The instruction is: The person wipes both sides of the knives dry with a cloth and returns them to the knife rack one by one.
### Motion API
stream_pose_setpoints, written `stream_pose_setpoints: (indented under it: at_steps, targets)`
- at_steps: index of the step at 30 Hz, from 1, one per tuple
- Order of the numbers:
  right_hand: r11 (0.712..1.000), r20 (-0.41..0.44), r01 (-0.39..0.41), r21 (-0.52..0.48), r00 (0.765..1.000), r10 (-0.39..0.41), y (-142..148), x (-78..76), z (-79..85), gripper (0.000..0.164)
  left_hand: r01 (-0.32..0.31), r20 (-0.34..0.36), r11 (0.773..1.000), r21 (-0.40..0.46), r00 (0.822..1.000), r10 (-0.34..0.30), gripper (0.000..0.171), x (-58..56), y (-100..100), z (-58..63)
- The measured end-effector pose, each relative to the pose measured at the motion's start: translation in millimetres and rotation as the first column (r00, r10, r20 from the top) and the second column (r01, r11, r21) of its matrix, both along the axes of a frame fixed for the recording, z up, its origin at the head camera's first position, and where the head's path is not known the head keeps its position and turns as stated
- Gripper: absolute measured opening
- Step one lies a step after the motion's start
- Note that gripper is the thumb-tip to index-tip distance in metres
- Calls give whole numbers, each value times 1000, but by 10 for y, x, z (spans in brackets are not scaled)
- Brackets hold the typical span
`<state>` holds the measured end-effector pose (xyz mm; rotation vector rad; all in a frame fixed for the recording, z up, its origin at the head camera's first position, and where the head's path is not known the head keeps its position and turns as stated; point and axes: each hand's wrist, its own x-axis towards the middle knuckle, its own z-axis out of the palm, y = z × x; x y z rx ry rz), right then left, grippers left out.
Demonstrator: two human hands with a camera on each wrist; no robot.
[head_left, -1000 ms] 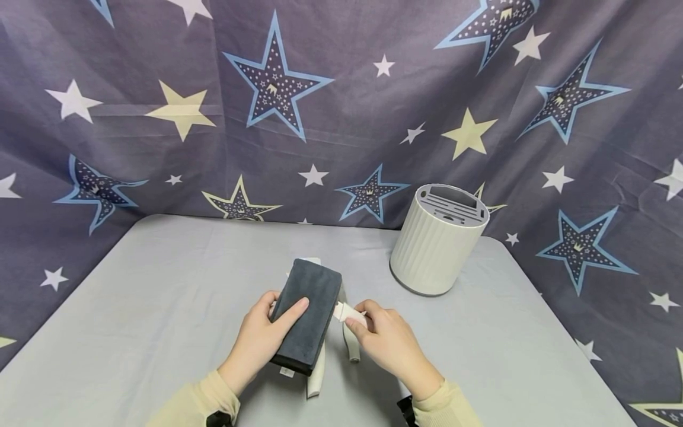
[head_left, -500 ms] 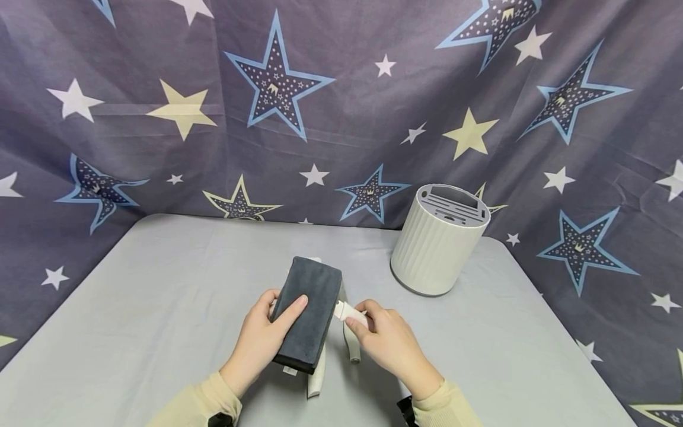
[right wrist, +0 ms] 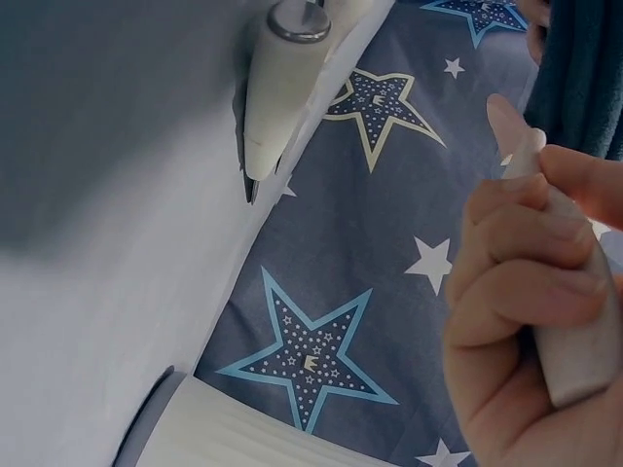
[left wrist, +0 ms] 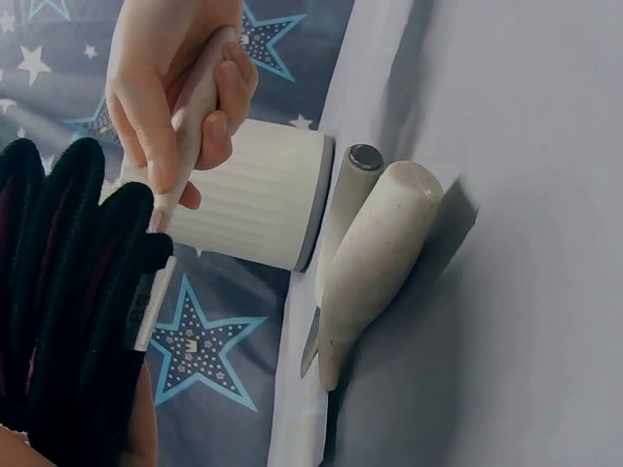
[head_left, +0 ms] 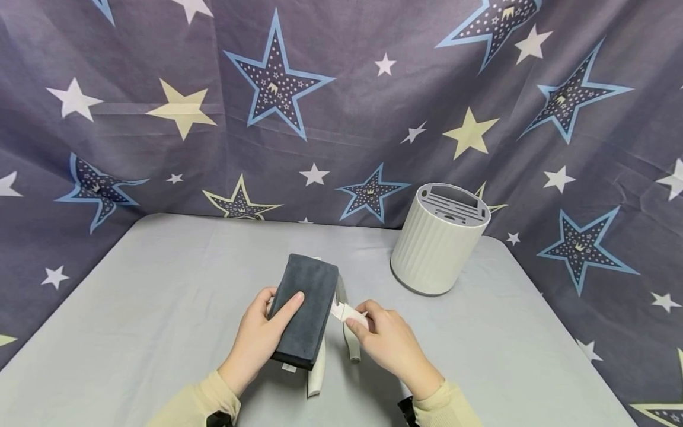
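My left hand (head_left: 261, 332) grips a thick, folded dark cloth (head_left: 306, 308), thumb across its top face. My right hand (head_left: 389, 341) holds a knife by its white handle (head_left: 354, 316), fingers curled round it. The blade (left wrist: 154, 304) lies against the folded cloth in the left wrist view; from the head view the cloth hides most of it. Below, on the table, lie two more pale-handled knives: one handle (head_left: 317, 376) points to the near side, and a second handle (head_left: 352, 345) sits to its right.
A ribbed, cream knife block (head_left: 437, 249) with a slotted grey top stands at the back right of the table (head_left: 176, 284). Behind the table hangs a grey-purple curtain (head_left: 341, 130) printed with stars. A small white piece (head_left: 289, 367) shows below the cloth.
My left hand and the cloth have shifted slightly left and away, uncovering a little more of the knife near its handle. My right hand stays almost where it was.
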<state>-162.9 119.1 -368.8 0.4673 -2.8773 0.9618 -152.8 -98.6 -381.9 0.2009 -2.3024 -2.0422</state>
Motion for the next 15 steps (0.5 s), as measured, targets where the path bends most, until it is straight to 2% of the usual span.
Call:
stream_pose_setpoints:
  at_steps: [6,15]
  targets:
    - [1000,2,-11,-7,1000,11,-5,-1,-9,23,24,10,999,39,1000,-24,40,13,27,-2]
    - [1000,-8,-16,-11,1000,16,-24,-9,-11,23,54,31,998,14,998,-55,42,19,55,-22]
